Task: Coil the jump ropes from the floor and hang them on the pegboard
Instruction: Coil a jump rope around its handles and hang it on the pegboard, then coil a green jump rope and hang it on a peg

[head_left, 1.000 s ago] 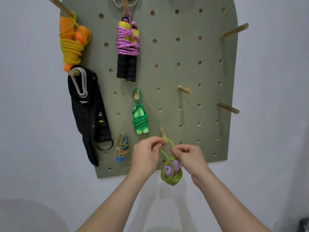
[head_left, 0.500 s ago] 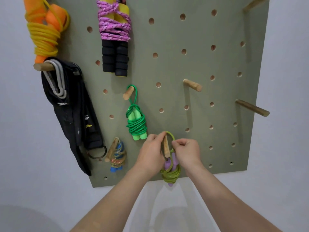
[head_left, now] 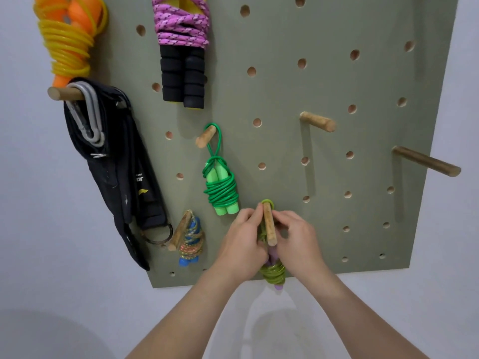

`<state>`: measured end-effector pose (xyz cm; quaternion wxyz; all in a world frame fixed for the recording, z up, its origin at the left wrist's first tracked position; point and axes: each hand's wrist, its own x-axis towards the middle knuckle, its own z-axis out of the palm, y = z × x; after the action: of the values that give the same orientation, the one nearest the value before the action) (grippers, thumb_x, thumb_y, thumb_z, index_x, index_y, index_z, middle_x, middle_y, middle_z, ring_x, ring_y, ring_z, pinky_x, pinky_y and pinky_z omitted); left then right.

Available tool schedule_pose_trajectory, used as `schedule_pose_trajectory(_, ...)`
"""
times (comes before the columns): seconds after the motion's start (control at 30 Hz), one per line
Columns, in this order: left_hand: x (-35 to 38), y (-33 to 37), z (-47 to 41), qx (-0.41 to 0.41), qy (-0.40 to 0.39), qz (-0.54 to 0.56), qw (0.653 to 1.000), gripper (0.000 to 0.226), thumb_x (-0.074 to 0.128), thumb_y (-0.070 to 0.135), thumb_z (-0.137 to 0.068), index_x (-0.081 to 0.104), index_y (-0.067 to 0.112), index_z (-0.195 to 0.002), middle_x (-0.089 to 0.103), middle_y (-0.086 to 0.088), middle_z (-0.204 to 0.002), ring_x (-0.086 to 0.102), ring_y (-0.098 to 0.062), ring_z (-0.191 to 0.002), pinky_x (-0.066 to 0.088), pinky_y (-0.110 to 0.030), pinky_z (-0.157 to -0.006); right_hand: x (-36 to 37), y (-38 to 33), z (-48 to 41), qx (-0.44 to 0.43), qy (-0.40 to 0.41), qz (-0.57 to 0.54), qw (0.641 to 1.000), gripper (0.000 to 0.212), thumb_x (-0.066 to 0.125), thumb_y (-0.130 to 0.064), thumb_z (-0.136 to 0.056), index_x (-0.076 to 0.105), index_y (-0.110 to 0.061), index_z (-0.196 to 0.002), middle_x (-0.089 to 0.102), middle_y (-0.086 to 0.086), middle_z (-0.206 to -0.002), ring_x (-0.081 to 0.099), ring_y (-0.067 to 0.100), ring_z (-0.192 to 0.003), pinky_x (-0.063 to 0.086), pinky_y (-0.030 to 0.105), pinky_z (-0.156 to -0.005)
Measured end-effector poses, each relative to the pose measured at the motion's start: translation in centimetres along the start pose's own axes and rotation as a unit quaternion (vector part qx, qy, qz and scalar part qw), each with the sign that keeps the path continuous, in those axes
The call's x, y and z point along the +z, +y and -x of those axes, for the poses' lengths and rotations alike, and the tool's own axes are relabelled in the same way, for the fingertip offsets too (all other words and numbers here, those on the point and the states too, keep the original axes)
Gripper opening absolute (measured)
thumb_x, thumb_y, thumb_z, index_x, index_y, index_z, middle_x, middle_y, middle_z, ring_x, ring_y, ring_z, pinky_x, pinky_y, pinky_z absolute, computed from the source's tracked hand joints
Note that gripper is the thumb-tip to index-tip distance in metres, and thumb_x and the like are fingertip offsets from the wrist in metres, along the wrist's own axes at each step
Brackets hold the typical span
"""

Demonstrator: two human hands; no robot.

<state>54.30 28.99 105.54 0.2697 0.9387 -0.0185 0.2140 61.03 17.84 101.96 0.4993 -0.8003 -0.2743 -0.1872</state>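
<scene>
From my remote seat I see both hands closed up tight against one wooden peg [head_left: 269,224] low on the pegboard [head_left: 324,177]. The left hand [head_left: 243,242] has thumb and forefinger pinched on the rope loop just left of that peg. The right hand [head_left: 298,239] has its fingers curled in on the peg's other side, touching the same cord; how firmly it pinches I cannot tell. The lime jump rope [head_left: 272,274] has its thin loop round the root of the peg, and its coiled bundle hangs directly under it, lilac handle ends poking out below.

Up and left of the peg hangs a glossy green rope [head_left: 220,187] wound round pale green handles. Left of the peg is a speckled braided rope [head_left: 191,242] with blue handles. Farther left hang a black webbing strap [head_left: 116,172] and grey carabiners [head_left: 90,117]. High above are a pink woven rope [head_left: 181,29] on black foam grips and a yellow plastic rope [head_left: 67,42].
</scene>
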Motion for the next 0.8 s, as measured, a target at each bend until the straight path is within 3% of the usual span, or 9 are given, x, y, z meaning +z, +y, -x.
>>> schedule_pose_trajectory(0.1, -0.7, -0.2, 0.0, -0.018, -0.034, -0.012, 0.999, 0.080, 0.054, 0.023, -0.072, 0.030, 0.016, -0.148, 0.044, -0.004, -0.133, 0.045, -0.019, -0.122, 0.035, -0.022, -0.102, -0.4, -0.5, 0.3, 0.083, -0.066, -0.187, 0.977, 0.042, 0.065, -0.001, -0.084, 0.070, -0.036, -0.107, 0.072, -0.010, -0.098, 0.067, 0.011, -0.094, 0.053, 0.027, -0.086)
schedule_pose_trajectory(0.2, -0.7, -0.8, 1.9, -0.005, -0.036, -0.035, 0.999, 0.063, 0.053, 0.014, -0.080, 0.041, 0.019, -0.141, 0.051, -0.006, -0.130, 0.050, -0.025, -0.118, 0.039, -0.026, -0.097, -1.1, -1.0, 1.7, 0.164, -0.127, -0.315, 0.926, 0.050, 0.055, 0.015, -0.081, 0.067, -0.017, -0.117, 0.073, 0.001, -0.094, 0.065, 0.016, -0.086, 0.054, 0.033, -0.081)
schedule_pose_trajectory(0.33, -0.7, -1.5, 6.4, 0.020, -0.040, -0.063, 0.997, 0.054, 0.045, 0.003, -0.079, 0.056, 0.028, -0.126, 0.060, -0.002, -0.117, 0.055, -0.023, -0.106, 0.046, -0.035, -0.089, -2.2, -1.3, 4.8, 0.185, -0.075, -0.294, 0.935, 0.030, 0.060, -0.005, -0.092, 0.063, -0.013, -0.121, 0.073, 0.003, -0.104, 0.068, 0.022, -0.096, 0.058, 0.042, -0.080)
schedule_pose_trajectory(0.4, -1.3, -1.5, 8.8, 0.030, -0.066, -0.088, 0.994, 0.044, 0.044, 0.009, -0.086, 0.062, 0.032, -0.118, 0.064, 0.003, -0.110, 0.056, -0.019, -0.099, 0.047, -0.034, -0.085, -3.2, -2.5, 6.3, 0.191, -0.057, -0.253, 0.947, 0.032, 0.062, -0.008, -0.092, 0.058, -0.020, -0.121, 0.065, -0.012, -0.106, 0.064, 0.012, -0.100, 0.057, 0.026, -0.067)
schedule_pose_trajectory(0.47, -2.1, -1.3, 11.0, 0.023, -0.082, -0.077, 0.993, 0.035, 0.042, 0.016, -0.091, 0.065, 0.030, -0.114, 0.067, 0.009, -0.110, 0.057, -0.013, -0.097, 0.047, -0.031, -0.086, -4.0, -3.5, 7.4, 0.184, -0.052, -0.189, 0.963, 0.032, 0.062, -0.009, -0.090, 0.059, -0.024, -0.118, 0.063, -0.017, -0.099, 0.061, 0.004, -0.094, 0.049, 0.018, -0.068)
schedule_pose_trajectory(0.53, -2.5, -0.8, 13.0, -0.005, -0.074, -0.038, 0.997, 0.035, 0.040, 0.018, -0.093, 0.065, 0.030, -0.114, 0.068, 0.012, -0.100, 0.057, -0.007, -0.090, 0.047, -0.026, -0.085, -5.0, -4.4, 8.4, 0.178, -0.090, -0.147, 0.969, 0.021, 0.061, -0.009, -0.090, 0.067, -0.027, -0.099, 0.071, -0.005, -0.082, 0.063, 0.006, -0.076, 0.046, 0.022, -0.067)
schedule_pose_trajectory(0.63, -3.5, -1.0, 17.6, -0.023, -0.068, 0.015, 0.997, 0.037, 0.042, 0.012, -0.090, 0.066, 0.032, -0.109, 0.060, 0.014, -0.074, 0.053, -0.003, -0.071, 0.045, -0.016, -0.069, -4.3, -7.5, 11.7, 0.201, -0.165, -0.064, 0.963, 0.019, 0.057, -0.012, -0.090, 0.068, -0.027, -0.095, 0.073, 0.003, -0.085, 0.069, 0.018, -0.081, 0.046, 0.026, -0.067)
schedule_pose_trajectory(0.8, -4.4, -3.2, 26.1, 0.008, -0.052, 0.054, 0.997, 0.052, 0.041, -0.008, -0.079, 0.070, 0.030, -0.099, 0.063, 0.017, -0.087, 0.054, 0.003, -0.079, 0.037, -0.006, -0.068, -0.6, -13.0, 19.1, 0.189, -0.244, 0.035, 0.950, 0.020, 0.053, -0.017, -0.088, 0.067, -0.030, -0.093, 0.072, -0.005, -0.084, 0.067, 0.011, -0.080, 0.046, 0.021, -0.063)
